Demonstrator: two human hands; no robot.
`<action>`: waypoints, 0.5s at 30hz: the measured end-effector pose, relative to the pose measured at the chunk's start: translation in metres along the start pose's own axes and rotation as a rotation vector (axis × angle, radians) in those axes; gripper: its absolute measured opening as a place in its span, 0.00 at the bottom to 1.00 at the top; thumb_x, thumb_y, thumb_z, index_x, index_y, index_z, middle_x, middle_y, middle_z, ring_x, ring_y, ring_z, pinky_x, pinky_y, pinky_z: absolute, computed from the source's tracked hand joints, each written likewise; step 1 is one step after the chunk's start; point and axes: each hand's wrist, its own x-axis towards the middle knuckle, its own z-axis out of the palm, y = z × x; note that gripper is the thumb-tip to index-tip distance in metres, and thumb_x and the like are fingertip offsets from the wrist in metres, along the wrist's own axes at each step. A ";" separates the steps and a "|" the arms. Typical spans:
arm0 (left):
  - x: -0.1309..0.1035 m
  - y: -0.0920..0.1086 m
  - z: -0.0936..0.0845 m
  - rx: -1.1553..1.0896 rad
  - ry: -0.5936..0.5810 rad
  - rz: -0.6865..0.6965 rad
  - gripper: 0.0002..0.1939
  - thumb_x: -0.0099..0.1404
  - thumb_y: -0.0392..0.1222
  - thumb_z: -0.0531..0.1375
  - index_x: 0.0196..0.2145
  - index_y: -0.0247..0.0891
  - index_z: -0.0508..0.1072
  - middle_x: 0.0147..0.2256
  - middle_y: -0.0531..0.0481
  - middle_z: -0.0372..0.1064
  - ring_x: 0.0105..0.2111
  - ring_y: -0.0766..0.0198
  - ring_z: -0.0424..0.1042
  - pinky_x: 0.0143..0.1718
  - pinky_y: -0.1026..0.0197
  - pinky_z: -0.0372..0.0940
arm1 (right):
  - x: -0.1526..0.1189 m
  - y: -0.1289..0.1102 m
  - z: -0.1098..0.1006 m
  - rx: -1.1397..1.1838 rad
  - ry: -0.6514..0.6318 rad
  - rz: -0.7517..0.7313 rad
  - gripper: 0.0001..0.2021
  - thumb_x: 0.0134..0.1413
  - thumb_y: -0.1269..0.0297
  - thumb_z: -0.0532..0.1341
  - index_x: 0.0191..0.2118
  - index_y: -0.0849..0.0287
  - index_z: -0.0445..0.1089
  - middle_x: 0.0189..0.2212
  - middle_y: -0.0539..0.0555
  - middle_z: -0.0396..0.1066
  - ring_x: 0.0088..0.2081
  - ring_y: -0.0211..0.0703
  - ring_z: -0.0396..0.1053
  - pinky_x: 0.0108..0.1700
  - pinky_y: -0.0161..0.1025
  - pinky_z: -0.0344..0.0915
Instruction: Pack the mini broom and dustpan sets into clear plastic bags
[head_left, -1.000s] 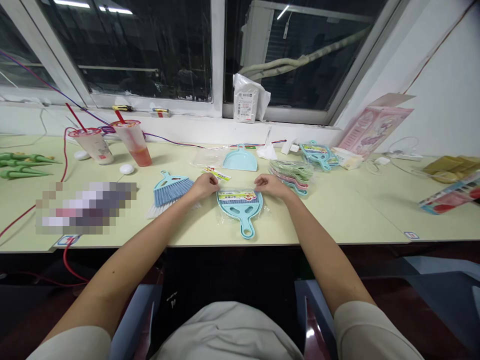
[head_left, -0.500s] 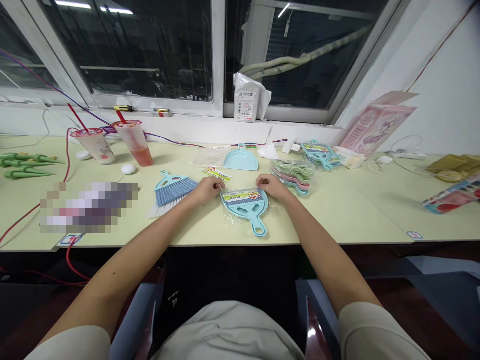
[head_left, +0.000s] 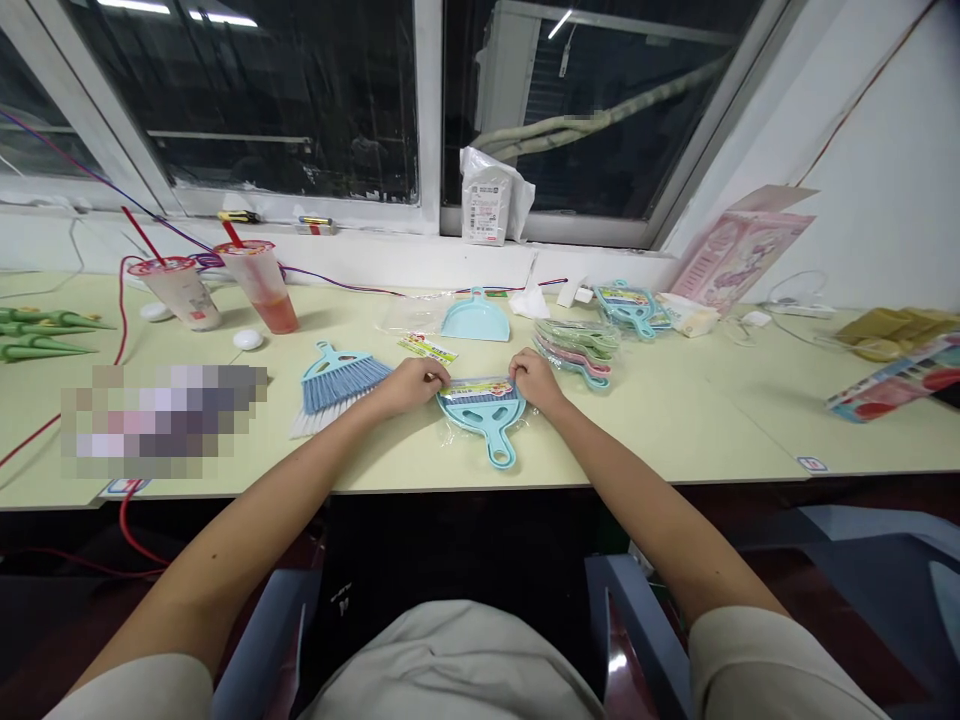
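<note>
In front of me on the table lies a light blue dustpan and brush set (head_left: 489, 418) in a clear plastic bag, its handle pointing towards me. My left hand (head_left: 411, 386) pinches the bag's top left corner. At the top right corner, my right hand (head_left: 535, 380) is closed on the bag too. A yellow-green label strip runs across the set between them. Left of my left hand sits a loose hand brush (head_left: 341, 382) with blue and white bristles. Beyond the hands are a loose blue dustpan (head_left: 477, 318) and a separate label card (head_left: 426, 347).
Several bagged sets (head_left: 577, 352) in green, pink and blue are piled right of my right hand, with more blue ones (head_left: 631, 308) behind. Two drink cups (head_left: 259, 285) stand at the back left. A pink box (head_left: 739, 250) leans by the wall.
The bagged set has swung slightly, its handle shifting left. My right hand's fingers have closed more tightly at the bag's corner. The view has moved a little.
</note>
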 end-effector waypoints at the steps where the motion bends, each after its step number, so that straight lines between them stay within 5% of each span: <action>1: -0.001 0.000 0.000 0.017 -0.007 0.024 0.14 0.63 0.34 0.57 0.38 0.42 0.83 0.44 0.47 0.81 0.46 0.55 0.77 0.52 0.56 0.69 | 0.000 0.000 0.000 0.003 0.001 -0.005 0.11 0.45 0.76 0.53 0.21 0.54 0.66 0.33 0.54 0.67 0.39 0.46 0.68 0.46 0.42 0.65; 10: -0.007 0.006 -0.006 0.217 -0.118 0.243 0.16 0.63 0.30 0.56 0.37 0.41 0.84 0.51 0.45 0.80 0.52 0.53 0.77 0.59 0.52 0.67 | 0.002 -0.004 -0.005 -0.093 -0.042 -0.102 0.16 0.40 0.81 0.54 0.16 0.55 0.71 0.37 0.56 0.76 0.44 0.49 0.69 0.51 0.46 0.64; 15: -0.009 0.024 -0.002 0.246 -0.150 0.337 0.13 0.63 0.31 0.56 0.36 0.40 0.82 0.53 0.42 0.79 0.53 0.50 0.76 0.60 0.50 0.65 | 0.005 -0.017 -0.014 -0.232 -0.191 -0.232 0.17 0.42 0.83 0.56 0.16 0.55 0.70 0.39 0.56 0.80 0.46 0.52 0.68 0.51 0.49 0.62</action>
